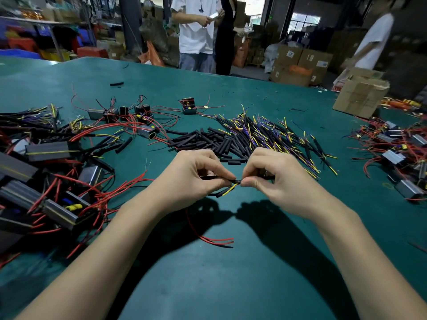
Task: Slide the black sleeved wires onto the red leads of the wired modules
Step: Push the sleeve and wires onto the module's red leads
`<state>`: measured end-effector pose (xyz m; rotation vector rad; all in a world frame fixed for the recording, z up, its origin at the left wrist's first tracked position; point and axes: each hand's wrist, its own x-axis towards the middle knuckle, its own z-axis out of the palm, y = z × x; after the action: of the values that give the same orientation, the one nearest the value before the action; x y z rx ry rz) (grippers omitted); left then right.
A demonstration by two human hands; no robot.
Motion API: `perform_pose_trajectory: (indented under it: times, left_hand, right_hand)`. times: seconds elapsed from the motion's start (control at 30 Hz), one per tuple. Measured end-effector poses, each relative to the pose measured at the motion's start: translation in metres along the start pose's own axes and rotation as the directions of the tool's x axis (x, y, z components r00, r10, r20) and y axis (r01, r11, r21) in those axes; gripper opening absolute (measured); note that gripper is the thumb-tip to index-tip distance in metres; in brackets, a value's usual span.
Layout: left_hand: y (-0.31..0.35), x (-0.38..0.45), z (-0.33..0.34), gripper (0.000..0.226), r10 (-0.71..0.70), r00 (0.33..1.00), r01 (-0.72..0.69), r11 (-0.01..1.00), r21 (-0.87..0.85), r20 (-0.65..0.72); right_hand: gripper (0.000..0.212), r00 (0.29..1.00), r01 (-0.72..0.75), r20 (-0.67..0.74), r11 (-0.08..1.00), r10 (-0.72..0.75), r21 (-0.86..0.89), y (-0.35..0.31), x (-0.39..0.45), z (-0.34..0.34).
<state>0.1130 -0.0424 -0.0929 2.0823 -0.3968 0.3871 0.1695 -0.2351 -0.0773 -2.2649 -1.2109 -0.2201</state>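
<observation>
Head view, surface: green table beneath both hands.
Left hand: pinching black sleeved wire.
Right hand: pinching same wire.
Beyond fingers: sleeve pile.
Room, beyond: stacked cartons.

The green table is lit evenly from overhead, and the near area is moderately bright. Dark, soft-edged shadows are cast beneath both hands and forearms, falling toward the viewer. A dull sheen is seen across the tabletop, without harsh glare. The background is dimmer, and daylight is admitted through windows at the far right, which are slightly washed out. Wide-angle distortion is evident: the table's far edge is bowed and the forearms are stretched at the bottom corners. The standing people and shelves are blurred.
</observation>
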Motion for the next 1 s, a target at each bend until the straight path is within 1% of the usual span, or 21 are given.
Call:
perform_pose_trajectory:
  times: [0.13, 0.23, 0.3, 0.37, 0.43, 0.5, 0.53, 0.6, 0.63, 0.73, 0.8, 0.9, 0.93, 1.0]
  left_hand:
    - [-0.004, 0.000, 0.003, 0.007, 0.005, 1.000, -0.006, 0.996, 0.090, 0.011]
    - [-0.004, 0.001, 0.002, 0.007, -0.032, 0.999, 0.029, 0.989, 0.148, 0.020]
    - [-0.004, 0.002, -0.002, 0.012, -0.062, 0.998, 0.056, 0.981, 0.187, 0.023]
    - [-0.005, 0.001, -0.009, 0.022, -0.147, 0.989, 0.138, 0.967, 0.217, 0.027]
    - [-0.006, 0.000, -0.017, 0.038, -0.256, 0.963, 0.224, 0.933, 0.282, 0.083]
    - [-0.006, -0.003, -0.021, 0.056, -0.377, 0.911, 0.290, 0.874, 0.391, 0.168]
    - [-0.006, -0.004, -0.022, 0.063, -0.425, 0.885, 0.309, 0.841, 0.444, 0.189]
    - [-0.007, -0.004, -0.021, 0.066, -0.474, 0.860, 0.332, 0.802, 0.496, 0.190]
    - [-0.008, -0.004, -0.021, 0.060, -0.474, 0.861, 0.335, 0.801, 0.497, 0.183]
    - [-0.011, -0.004, -0.020, 0.028, -0.421, 0.893, 0.313, 0.836, 0.451, 0.160]
    - [-0.012, -0.003, -0.021, 0.016, -0.384, 0.914, 0.311, 0.869, 0.384, 0.129]
    - [-0.013, -0.002, -0.023, 0.016, -0.324, 0.945, 0.301, 0.916, 0.266, 0.046]
    - [-0.011, -0.001, -0.023, 0.016, -0.299, 0.954, 0.290, 0.936, 0.201, 0.013]
    - [-0.006, 0.001, -0.026, 0.022, -0.241, 0.969, 0.240, 0.971, -0.013, -0.051]
  right_hand:
    - [0.009, 1.000, -0.019, 0.017, 1.000, 0.019, 0.012, 0.003, 0.000, 0.007]
    - [0.008, 0.999, -0.048, -0.016, 0.998, 0.049, 0.037, 0.006, 0.000, 0.011]
    - [0.007, 0.994, -0.090, -0.048, 0.993, 0.094, 0.076, 0.009, 0.000, 0.012]
    - [0.007, 0.988, -0.131, -0.066, 0.987, 0.137, 0.090, 0.013, -0.001, 0.012]
    - [0.009, 0.985, -0.154, -0.067, 0.986, 0.159, 0.070, 0.014, -0.002, 0.011]
    - [0.011, 0.986, -0.143, -0.081, 0.988, 0.148, 0.065, 0.013, -0.002, 0.011]
    - [0.011, 0.986, -0.129, -0.098, 0.989, 0.136, 0.072, 0.012, -0.002, 0.011]
    - [0.008, 0.982, -0.103, -0.156, 0.993, 0.109, 0.050, 0.008, -0.001, 0.011]
    - [0.007, 0.976, -0.090, -0.198, 0.996, 0.091, 0.010, 0.006, 0.000, 0.011]
    - [0.006, 0.954, -0.014, -0.298, 0.996, -0.013, -0.086, -0.003, 0.005, 0.007]
    - [0.006, 0.951, 0.080, -0.286, 0.987, -0.118, -0.141, -0.011, 0.011, 0.003]
    - [0.009, 0.941, 0.154, -0.252, 0.949, -0.225, -0.274, -0.022, 0.023, -0.006]
    - [0.010, 0.935, 0.167, -0.251, 0.934, -0.252, -0.315, -0.026, 0.028, -0.011]
    - [0.010, 0.916, 0.209, -0.248, 0.903, -0.315, -0.374, -0.037, 0.040, -0.022]
